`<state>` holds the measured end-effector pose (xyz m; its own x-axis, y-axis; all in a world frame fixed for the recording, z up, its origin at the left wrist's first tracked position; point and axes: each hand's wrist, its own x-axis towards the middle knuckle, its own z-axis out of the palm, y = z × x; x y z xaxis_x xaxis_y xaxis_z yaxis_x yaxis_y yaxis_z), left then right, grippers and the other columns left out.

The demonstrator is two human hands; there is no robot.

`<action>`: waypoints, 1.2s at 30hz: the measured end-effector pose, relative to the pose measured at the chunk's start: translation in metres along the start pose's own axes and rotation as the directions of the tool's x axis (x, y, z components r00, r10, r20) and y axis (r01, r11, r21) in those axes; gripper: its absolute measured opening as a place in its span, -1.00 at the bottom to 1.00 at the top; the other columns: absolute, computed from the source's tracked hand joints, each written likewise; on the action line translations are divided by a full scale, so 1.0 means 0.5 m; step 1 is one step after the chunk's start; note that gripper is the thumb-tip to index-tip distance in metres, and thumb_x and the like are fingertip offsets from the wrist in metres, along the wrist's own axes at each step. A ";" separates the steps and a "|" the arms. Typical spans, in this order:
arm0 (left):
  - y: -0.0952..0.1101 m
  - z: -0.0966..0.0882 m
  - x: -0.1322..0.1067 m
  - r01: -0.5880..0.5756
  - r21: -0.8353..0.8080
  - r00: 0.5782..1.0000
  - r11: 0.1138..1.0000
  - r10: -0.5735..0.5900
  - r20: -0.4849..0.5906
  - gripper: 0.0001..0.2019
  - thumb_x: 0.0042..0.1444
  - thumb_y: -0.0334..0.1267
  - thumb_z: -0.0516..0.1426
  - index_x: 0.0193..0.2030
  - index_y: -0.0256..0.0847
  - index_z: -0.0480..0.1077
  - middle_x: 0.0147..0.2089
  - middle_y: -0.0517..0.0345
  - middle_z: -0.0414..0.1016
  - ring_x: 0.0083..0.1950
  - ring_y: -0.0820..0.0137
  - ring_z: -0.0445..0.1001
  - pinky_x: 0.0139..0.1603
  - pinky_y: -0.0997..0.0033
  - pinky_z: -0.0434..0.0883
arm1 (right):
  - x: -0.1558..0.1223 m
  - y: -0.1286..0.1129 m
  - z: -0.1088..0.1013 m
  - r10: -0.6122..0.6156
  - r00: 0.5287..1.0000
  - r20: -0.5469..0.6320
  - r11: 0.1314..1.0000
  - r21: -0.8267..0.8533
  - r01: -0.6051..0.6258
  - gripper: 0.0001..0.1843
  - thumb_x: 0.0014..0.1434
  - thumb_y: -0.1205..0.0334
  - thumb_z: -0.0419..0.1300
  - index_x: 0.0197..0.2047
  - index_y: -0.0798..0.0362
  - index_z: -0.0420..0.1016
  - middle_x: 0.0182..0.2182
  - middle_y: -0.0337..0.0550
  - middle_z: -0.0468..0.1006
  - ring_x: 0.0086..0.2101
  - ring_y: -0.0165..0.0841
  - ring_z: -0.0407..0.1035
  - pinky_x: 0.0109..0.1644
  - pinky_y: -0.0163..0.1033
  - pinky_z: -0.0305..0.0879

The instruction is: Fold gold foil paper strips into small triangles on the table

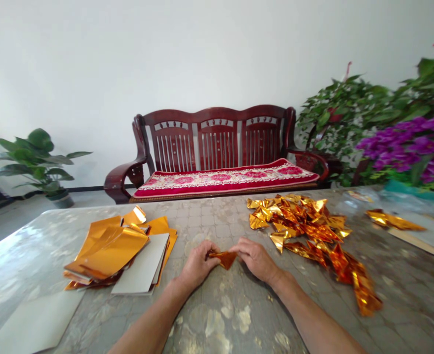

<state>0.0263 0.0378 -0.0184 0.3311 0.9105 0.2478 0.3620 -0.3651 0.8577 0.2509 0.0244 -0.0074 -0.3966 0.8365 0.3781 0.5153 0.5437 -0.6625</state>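
Observation:
My left hand (199,264) and my right hand (256,259) meet at the middle of the table, fingers pinched on a small folded piece of gold foil paper (224,258) held between them. The piece is triangular and points down toward the tabletop. To the left lies a stack of flat gold foil sheets (111,248), some showing their white backs. To the right spreads a pile of folded gold foil pieces (313,231), trailing toward the near right.
The marbled table (224,319) runs wide. A white sheet (32,324) lies at the near left. A single folded gold piece (394,220) rests at the far right by clear plastic. Behind stand a wooden bench (217,152), a potted plant (40,157) and purple flowers (412,142).

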 end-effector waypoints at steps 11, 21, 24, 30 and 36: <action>0.017 -0.010 -0.003 -0.173 0.070 0.984 0.982 0.170 0.057 -0.90 0.07 -0.41 0.20 -0.44 -0.18 0.46 -0.35 0.15 0.48 -0.26 0.36 0.44 -0.20 0.41 0.33 | -0.003 -0.014 -0.012 -0.030 0.999 0.026 0.999 -0.036 0.031 -0.66 0.22 0.41 0.08 -0.10 -0.09 0.62 -0.32 -0.20 0.53 -0.26 -0.36 0.43 -0.16 -0.31 0.28; 0.004 -0.018 -0.021 -0.394 0.266 0.913 0.880 0.409 -0.002 -0.82 0.30 -0.29 0.07 -0.27 -0.19 0.49 -0.25 0.08 0.50 -0.22 0.41 0.47 -0.17 0.47 0.41 | -0.004 -0.015 -0.017 -0.178 0.982 0.068 0.964 -0.187 0.188 -0.73 0.18 0.48 0.14 -0.21 -0.02 0.61 -0.33 -0.21 0.57 -0.31 -0.39 0.45 -0.21 -0.35 0.30; 0.007 -0.025 -0.020 -0.428 0.337 0.898 0.839 0.437 0.052 -0.82 0.31 -0.29 0.06 -0.24 -0.18 0.49 -0.27 0.10 0.52 -0.24 0.43 0.49 -0.19 0.48 0.41 | -0.006 -0.006 -0.015 -0.242 0.970 -0.009 0.940 -0.249 0.232 -0.73 0.24 0.46 0.09 -0.24 0.00 0.60 -0.38 -0.20 0.55 -0.34 -0.40 0.44 -0.25 -0.35 0.29; 0.026 -0.039 -0.016 -0.431 0.395 0.902 0.811 0.379 0.206 -0.79 0.33 -0.33 0.02 -0.14 -0.15 0.50 -0.24 0.13 0.58 -0.21 0.42 0.54 -0.17 0.50 0.43 | -0.005 -0.005 -0.018 -0.303 0.952 -0.044 0.914 -0.297 0.277 -0.75 0.28 0.43 0.09 -0.26 0.01 0.58 -0.33 -0.17 0.57 -0.30 -0.38 0.45 -0.21 -0.34 0.33; 0.026 -0.029 -0.017 -0.411 0.385 0.910 0.826 0.348 0.223 -0.76 0.34 -0.34 0.02 -0.03 -0.11 0.49 -0.13 0.15 0.62 -0.11 0.40 0.57 -0.08 0.48 0.46 | -0.002 -0.008 -0.015 -0.252 0.967 0.029 0.928 -0.276 0.250 -0.76 0.26 0.45 0.11 -0.25 0.02 0.60 -0.32 -0.17 0.57 -0.29 -0.38 0.47 -0.19 -0.34 0.35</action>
<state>0.0154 0.0282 -0.0029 0.6221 0.6583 0.4239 0.4987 -0.7505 0.4337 0.2549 0.0216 -0.0002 -0.5353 0.6699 0.5145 0.5888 0.7327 -0.3412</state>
